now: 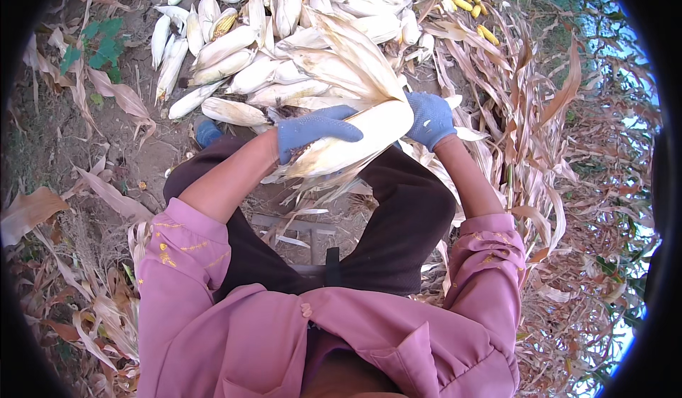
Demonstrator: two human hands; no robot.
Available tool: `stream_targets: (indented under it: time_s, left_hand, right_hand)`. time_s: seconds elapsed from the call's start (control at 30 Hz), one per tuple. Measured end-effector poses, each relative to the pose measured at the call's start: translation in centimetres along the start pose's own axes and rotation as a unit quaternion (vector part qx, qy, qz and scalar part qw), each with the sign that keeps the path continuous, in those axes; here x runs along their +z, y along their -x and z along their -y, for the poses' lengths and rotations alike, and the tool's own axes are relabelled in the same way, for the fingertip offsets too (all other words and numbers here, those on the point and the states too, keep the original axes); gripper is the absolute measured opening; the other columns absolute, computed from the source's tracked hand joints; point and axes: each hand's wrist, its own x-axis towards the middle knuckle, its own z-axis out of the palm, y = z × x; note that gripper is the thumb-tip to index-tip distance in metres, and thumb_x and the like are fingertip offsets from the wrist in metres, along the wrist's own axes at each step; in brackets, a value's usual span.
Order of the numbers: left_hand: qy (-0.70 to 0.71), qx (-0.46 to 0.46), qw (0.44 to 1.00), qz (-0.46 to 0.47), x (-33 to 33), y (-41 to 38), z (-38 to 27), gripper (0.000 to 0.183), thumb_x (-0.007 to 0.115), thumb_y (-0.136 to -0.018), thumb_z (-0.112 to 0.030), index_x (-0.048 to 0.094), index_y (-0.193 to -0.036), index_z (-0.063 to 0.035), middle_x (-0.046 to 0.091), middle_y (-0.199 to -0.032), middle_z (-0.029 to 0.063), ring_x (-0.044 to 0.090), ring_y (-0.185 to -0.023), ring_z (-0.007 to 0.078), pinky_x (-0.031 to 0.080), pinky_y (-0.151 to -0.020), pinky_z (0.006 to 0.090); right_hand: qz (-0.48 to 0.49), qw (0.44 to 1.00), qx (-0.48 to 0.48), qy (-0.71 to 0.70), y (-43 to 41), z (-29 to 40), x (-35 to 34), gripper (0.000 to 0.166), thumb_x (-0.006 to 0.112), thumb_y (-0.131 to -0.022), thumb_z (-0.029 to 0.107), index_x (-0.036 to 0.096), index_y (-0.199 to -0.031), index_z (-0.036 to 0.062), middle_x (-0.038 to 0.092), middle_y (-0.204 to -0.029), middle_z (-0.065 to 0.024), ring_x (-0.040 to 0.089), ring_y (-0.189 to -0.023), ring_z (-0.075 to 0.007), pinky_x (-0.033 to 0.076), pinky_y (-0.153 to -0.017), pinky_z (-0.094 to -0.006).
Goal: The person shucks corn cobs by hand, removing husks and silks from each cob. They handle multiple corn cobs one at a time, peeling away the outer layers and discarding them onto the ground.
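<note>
Both hands wear blue-grey textured gloves. My left hand [317, 130] grips an ear of corn in its pale husk [354, 141], thumb and fingers on the husk. Some husk leaves [367, 62] are peeled back from it and stick up over the pile. My right hand [430, 120] is closed at the other end of the ear, where the peeled leaves meet; its fingertips are largely hidden. Beyond both hands lies a heap of unhusked corn ears [256, 75], one with yellow kernels [224, 25] showing.
Bare yellow cobs [487, 34] lie at the upper right. Dry stalks and husks [490, 94] are piled along the right. A green leafy plant [106, 46] grows at the upper left. My bent knees flank the work, and a low frame [314, 233] lies between my legs.
</note>
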Motion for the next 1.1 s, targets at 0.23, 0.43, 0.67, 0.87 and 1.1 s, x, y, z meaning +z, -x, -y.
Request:
stream_targets:
  time_s: [0.23,0.43,0.67,0.87,1.1]
  left_hand:
    - [0.047,-0.027,0.999,0.002,0.0,0.1,0.1,0.062,0.064,-0.075,-0.025,0.039,-0.128,-0.0036,0.055,-0.104,0.0113,0.059,-0.081,0.0151,0.052,-0.063,0.0285]
    - [-0.012,0.012,1.000,-0.003,-0.9,-0.4,0.3,0.062,0.063,-0.074,-0.023,0.040,-0.128,-0.0028,0.054,-0.110,0.0105,0.056,-0.093,0.0146,0.048,-0.078,0.0274]
    - [0.075,-0.044,0.996,-0.028,-1.4,-0.7,0.5,0.056,0.062,-0.075,-0.024,0.046,-0.122,-0.0001,0.055,-0.108,0.0108,0.057,-0.092,0.0148,0.048,-0.076,0.0276]
    - [0.183,-0.031,0.981,-0.047,0.0,-0.7,0.5,0.043,0.064,-0.076,-0.019,0.052,-0.112,0.0012,0.061,-0.093,0.0092,0.061,-0.076,0.0150,0.052,-0.065,0.0261]
    - [0.119,0.063,0.987,-0.083,0.1,-4.3,3.6,0.069,0.071,-0.071,-0.026,0.036,-0.123,0.0025,0.054,-0.103,0.0133,0.057,-0.085,0.0173,0.050,-0.070,0.0293]
  right_hand:
    - [0.072,0.996,-0.038,-0.036,-0.6,0.0,-0.9,0.030,0.059,-0.070,0.037,0.063,-0.088,0.0132,0.064,-0.079,-0.0141,0.063,-0.076,-0.0298,0.049,-0.064,-0.0401]
    - [0.052,0.999,-0.008,-0.006,-1.2,-0.2,0.1,0.031,0.060,-0.069,0.039,0.062,-0.088,0.0143,0.064,-0.079,-0.0128,0.063,-0.074,-0.0306,0.049,-0.064,-0.0401]
    - [0.111,0.994,0.009,0.014,-2.5,0.6,0.1,0.034,0.060,-0.070,0.040,0.063,-0.089,0.0133,0.065,-0.080,-0.0133,0.063,-0.075,-0.0309,0.050,-0.066,-0.0395]
    - [0.154,0.987,0.024,0.027,-3.7,0.8,1.3,0.032,0.057,-0.072,0.038,0.067,-0.084,0.0101,0.065,-0.082,-0.0152,0.064,-0.078,-0.0305,0.050,-0.069,-0.0393]
    - [0.233,0.965,0.066,0.097,-6.3,1.8,2.6,0.032,0.050,-0.080,0.035,0.063,-0.094,0.0093,0.065,-0.091,-0.0146,0.064,-0.085,-0.0282,0.050,-0.069,-0.0396]
